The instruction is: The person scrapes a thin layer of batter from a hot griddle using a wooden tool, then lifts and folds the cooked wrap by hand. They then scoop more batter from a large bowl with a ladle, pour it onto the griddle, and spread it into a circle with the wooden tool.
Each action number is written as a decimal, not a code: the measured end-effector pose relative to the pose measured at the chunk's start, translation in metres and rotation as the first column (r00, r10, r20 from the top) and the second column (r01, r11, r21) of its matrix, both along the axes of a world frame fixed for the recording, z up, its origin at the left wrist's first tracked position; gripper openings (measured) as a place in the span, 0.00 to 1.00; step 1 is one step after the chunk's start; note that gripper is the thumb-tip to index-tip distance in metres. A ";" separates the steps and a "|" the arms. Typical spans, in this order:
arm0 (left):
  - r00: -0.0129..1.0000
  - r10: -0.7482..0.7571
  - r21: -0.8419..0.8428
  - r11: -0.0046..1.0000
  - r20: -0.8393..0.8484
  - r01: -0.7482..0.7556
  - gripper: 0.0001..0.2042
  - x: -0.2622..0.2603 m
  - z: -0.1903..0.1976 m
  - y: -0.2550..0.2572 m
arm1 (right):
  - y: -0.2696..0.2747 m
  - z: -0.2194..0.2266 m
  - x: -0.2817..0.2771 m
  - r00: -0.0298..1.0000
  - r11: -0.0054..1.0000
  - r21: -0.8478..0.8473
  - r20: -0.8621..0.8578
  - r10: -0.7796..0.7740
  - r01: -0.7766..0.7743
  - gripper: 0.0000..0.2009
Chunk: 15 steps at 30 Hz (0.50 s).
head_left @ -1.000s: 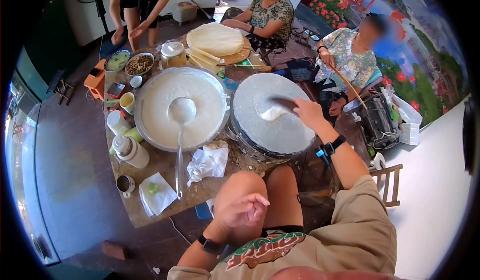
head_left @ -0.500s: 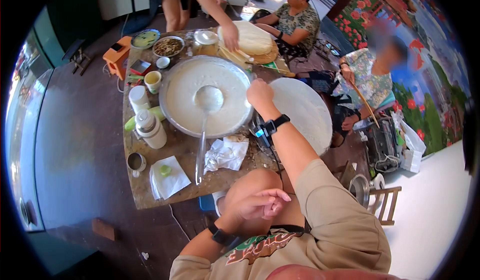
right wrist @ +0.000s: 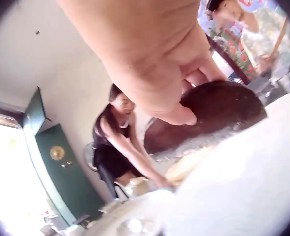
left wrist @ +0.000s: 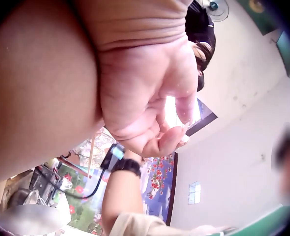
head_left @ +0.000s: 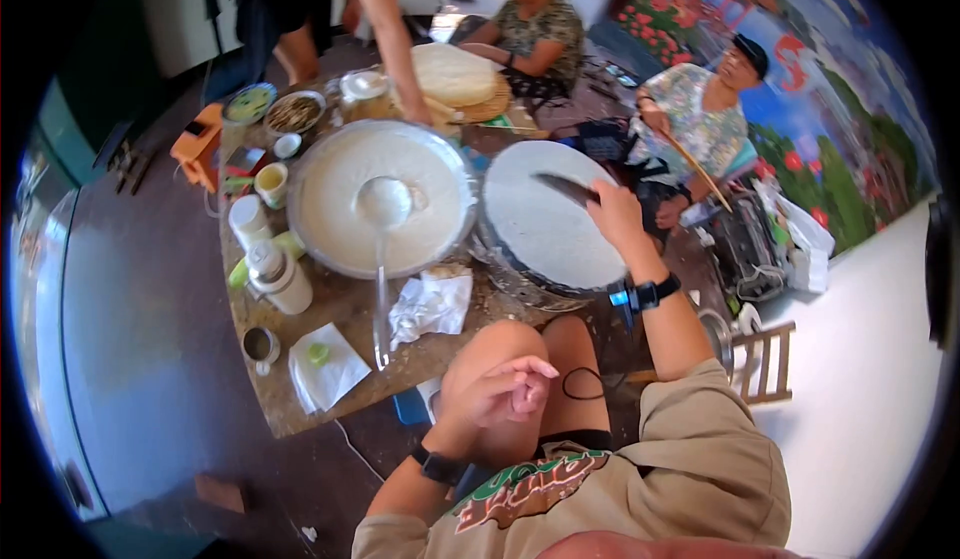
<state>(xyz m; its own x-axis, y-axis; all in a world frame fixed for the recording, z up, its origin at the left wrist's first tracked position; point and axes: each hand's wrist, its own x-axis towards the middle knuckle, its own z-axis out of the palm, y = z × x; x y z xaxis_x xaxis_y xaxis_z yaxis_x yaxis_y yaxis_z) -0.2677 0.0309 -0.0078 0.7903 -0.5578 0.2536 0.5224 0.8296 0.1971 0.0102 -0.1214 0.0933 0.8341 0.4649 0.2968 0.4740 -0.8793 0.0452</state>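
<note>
My right hand [head_left: 618,217] grips a dark half-moon scraper [head_left: 565,187] over the round griddle [head_left: 545,244], which has a pale, thin layer of batter across it. In the right wrist view the thumb and fingers pinch the top of the scraper [right wrist: 213,110], and wet white batter coats its lower edge. Left of the griddle stands a wide metal basin [head_left: 294,209] of white batter, with a ladle [head_left: 383,202] lying in it, its handle over the rim. My left hand [head_left: 500,394] rests by my thigh, fingers loosely curled, holding nothing.
Behind the basin, a standing person's arm [head_left: 385,39] reaches down beside a stack of thin flatbreads [head_left: 455,74]. A thermos [head_left: 278,277], a mug [head_left: 262,346] and a crumpled cloth [head_left: 430,304] are on the table. Two people sit beyond the griddle, one holding a stick [head_left: 693,159].
My right hand went from the griddle to the basin's right rim, then back over the griddle. The batter lump on the griddle is gone. The standing person has leaned in over the table.
</note>
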 end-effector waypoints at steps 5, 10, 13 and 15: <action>0.999 0.037 0.086 0.996 0.004 -0.037 0.18 0.000 -0.004 -0.007 | -0.114 -0.084 -0.055 0.999 0.997 0.067 0.035 0.041 -0.043 0.13; 0.998 0.051 0.132 0.990 -0.030 -0.047 0.20 -0.007 0.002 -0.014 | -0.123 -0.117 -0.117 0.885 0.922 0.034 0.297 0.359 -0.385 0.14; 0.991 0.129 0.166 0.979 -0.033 -0.122 0.19 -0.007 -0.003 -0.017 | -0.123 -0.101 -0.131 0.871 0.863 0.196 0.274 0.407 -0.465 0.13; 0.976 0.216 0.187 0.960 -0.027 -0.207 0.18 -0.009 -0.005 -0.020 | -0.122 -0.075 -0.130 0.940 0.835 0.433 0.122 0.319 -0.340 0.10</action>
